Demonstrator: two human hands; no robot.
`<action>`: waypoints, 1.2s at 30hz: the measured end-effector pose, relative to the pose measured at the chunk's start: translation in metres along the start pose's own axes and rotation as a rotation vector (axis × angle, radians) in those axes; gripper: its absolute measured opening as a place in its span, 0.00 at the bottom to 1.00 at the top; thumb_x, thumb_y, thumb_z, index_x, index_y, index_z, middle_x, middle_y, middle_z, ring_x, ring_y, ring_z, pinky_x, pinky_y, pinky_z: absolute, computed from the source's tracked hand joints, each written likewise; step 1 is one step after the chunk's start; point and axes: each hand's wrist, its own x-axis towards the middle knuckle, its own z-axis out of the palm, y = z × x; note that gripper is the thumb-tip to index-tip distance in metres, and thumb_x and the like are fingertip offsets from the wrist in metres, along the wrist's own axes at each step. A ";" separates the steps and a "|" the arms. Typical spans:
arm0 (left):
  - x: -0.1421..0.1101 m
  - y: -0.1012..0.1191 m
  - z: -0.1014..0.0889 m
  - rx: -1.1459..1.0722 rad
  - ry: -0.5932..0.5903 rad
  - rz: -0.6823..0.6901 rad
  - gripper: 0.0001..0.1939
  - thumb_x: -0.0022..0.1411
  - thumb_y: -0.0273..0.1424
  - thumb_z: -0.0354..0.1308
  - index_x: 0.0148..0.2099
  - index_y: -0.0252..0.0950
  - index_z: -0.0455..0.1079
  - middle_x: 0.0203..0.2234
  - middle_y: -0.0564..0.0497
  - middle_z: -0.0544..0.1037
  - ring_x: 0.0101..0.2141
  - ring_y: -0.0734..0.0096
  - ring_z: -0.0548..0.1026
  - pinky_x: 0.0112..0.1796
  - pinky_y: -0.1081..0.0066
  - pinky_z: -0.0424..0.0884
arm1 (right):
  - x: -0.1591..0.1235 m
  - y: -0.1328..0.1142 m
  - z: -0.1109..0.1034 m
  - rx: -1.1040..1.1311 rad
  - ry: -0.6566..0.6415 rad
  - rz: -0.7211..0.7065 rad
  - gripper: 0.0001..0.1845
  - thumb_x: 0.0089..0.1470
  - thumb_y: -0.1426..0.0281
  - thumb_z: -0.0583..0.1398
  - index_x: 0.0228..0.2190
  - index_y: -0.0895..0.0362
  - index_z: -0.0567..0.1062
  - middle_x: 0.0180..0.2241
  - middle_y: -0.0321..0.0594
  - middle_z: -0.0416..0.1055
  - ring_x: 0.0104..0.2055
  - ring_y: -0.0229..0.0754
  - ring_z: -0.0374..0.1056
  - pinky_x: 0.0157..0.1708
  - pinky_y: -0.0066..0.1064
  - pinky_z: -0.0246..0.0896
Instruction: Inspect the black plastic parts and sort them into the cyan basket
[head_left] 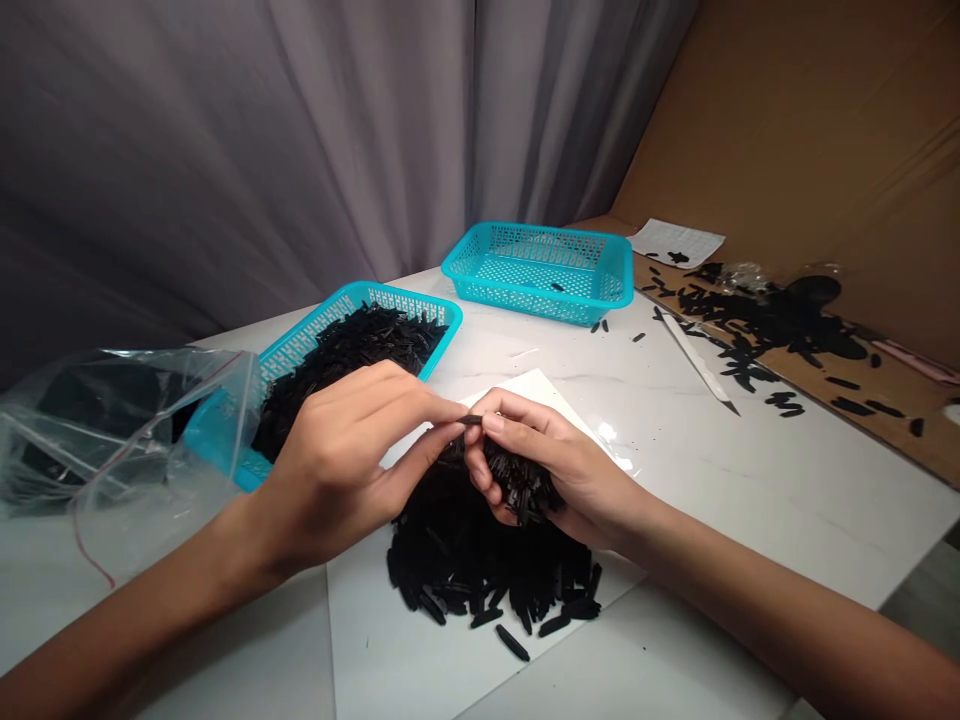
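Between the fingertips of both hands is a small dark strip. My left hand is closed in a pinch on the strip's left end. The thumb and forefinger of my right hand pinch its other end. The lower fingers of that hand curl around a bristly bunch of black strips. Beneath both hands, a loose pile of black elongated pieces lies on a white sheet. The part of the bunch inside my right palm is hidden.
A blue basket full of black strips stands at left, beside a clear zip bag. Another blue basket is farther back. At right are a white craft knife, scattered black pieces and a paper.
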 end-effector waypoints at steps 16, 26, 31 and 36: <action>0.000 0.003 -0.001 -0.054 0.009 -0.052 0.05 0.64 0.21 0.62 0.38 0.36 0.74 0.29 0.53 0.80 0.32 0.72 0.76 0.36 0.69 0.73 | -0.003 0.003 0.000 -0.002 -0.024 -0.069 0.09 0.65 0.64 0.60 0.34 0.56 0.73 0.25 0.35 0.70 0.24 0.33 0.65 0.21 0.20 0.61; 0.004 -0.026 -0.026 0.155 -0.033 -0.330 0.15 0.64 0.32 0.64 0.53 0.39 0.74 0.35 0.56 0.79 0.32 0.73 0.74 0.32 0.73 0.68 | 0.000 0.001 0.002 0.029 0.099 0.024 0.12 0.65 0.61 0.59 0.41 0.56 0.75 0.26 0.36 0.69 0.25 0.34 0.64 0.19 0.19 0.59; 0.001 0.001 0.000 -0.136 -0.206 -0.163 0.05 0.66 0.28 0.63 0.44 0.37 0.77 0.38 0.50 0.77 0.38 0.72 0.75 0.40 0.73 0.71 | -0.001 0.004 0.004 -0.035 0.117 0.061 0.14 0.62 0.57 0.61 0.36 0.57 0.74 0.25 0.34 0.69 0.23 0.33 0.64 0.20 0.21 0.60; -0.003 0.003 0.007 -0.162 -0.156 -0.201 0.05 0.64 0.24 0.63 0.41 0.38 0.78 0.37 0.51 0.75 0.37 0.72 0.74 0.39 0.72 0.71 | -0.001 0.005 0.005 -0.112 0.135 0.034 0.15 0.62 0.56 0.61 0.35 0.56 0.73 0.25 0.34 0.69 0.24 0.34 0.64 0.21 0.22 0.60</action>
